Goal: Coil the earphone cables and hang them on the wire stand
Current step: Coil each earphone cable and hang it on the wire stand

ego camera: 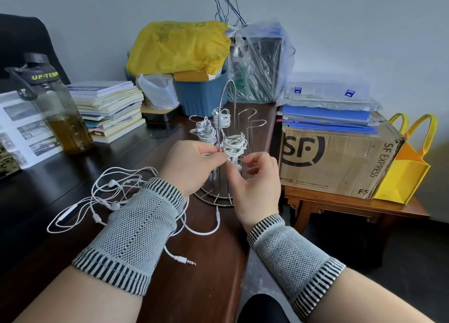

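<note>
Head view: left hand [192,162] pinches a coiled earphone bundle [234,146] hanging on the wire stand [220,197], right hand [257,184] fingers curled beside it, grip unclear; loose earphones [107,196] lie on dark desk [199,286].

Shiny metal wire stand [224,133], glossy wooden table [199,249]

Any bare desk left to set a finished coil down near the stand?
Bare dark desk between the water bottle, the loose earphone cables and the wire stand. Also the near strip by the jack plug. Crowded: back of the desk, with the book stack and blue bucket.
</note>
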A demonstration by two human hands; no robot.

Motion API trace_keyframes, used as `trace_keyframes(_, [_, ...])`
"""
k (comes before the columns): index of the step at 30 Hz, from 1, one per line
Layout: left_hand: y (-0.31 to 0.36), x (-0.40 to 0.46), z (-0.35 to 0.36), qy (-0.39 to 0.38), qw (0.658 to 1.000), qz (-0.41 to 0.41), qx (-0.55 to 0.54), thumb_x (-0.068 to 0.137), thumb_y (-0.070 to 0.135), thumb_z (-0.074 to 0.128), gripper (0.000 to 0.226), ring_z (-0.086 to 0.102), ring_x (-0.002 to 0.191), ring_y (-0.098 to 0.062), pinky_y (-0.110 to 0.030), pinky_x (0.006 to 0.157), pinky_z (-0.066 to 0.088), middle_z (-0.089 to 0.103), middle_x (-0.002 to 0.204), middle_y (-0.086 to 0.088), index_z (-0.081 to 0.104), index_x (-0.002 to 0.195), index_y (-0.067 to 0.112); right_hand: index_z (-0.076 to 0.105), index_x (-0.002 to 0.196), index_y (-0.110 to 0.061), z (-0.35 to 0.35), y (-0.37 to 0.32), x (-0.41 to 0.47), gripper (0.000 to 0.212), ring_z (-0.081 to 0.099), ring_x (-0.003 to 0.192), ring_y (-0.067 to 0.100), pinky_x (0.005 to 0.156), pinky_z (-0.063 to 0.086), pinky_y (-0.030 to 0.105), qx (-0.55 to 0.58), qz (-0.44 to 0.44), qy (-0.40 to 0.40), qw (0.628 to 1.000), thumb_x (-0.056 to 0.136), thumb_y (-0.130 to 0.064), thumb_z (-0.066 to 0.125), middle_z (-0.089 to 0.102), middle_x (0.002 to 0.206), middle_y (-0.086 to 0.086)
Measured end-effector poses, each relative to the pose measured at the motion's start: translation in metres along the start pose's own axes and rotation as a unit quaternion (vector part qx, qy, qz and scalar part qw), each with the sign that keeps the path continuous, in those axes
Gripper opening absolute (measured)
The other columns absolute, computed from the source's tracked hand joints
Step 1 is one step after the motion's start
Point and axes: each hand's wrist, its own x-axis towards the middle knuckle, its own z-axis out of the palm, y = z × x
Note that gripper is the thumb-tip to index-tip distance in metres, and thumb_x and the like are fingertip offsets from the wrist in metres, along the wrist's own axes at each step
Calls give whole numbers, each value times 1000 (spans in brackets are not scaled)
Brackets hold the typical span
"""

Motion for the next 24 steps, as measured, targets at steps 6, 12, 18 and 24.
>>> trace_keyframes(6, [2,0,0,5,1000,-6,-8,82,25,74,23,68,91,-21,-19,66,45,75,89,-7,68,61,34,49,83,-24,9,-1,0,30,51,80,12,75,42,24,-39,-37,2,999,73,-29,77,52,88,-5])
trace_keyframes(12, [1,0,2,5,1000,-1,-21,83,22,71,22,67,95,-27,-28,75,47,73,94,-14,71,62,26,43,84,-33,1,-4,0,31,58,73,1,65,46,15,57,32,-47,997,79,-26,73,59,84,-5])
trace_keyframes(18, [-1,1,4,6,1000,2,-25,83,22,70,16,67,92,-31,-43,86,53,73,90,-16,74,68,26,47,90,-32,2,2,3,29,55,66,9,67,51,31,104,53,-72,991,81,-27,74,59,77,-4])
trace_keyframes(24, [-4,4,6,2,1000,-2,-27,84,18,66,21,50,52,-18,-34,57,42,59,51,-3,71,63,14,50,77,-27,2,1,5,27,47,53,0,63,47,25,95,61,-128,985,79,-21,76,49,61,-14])
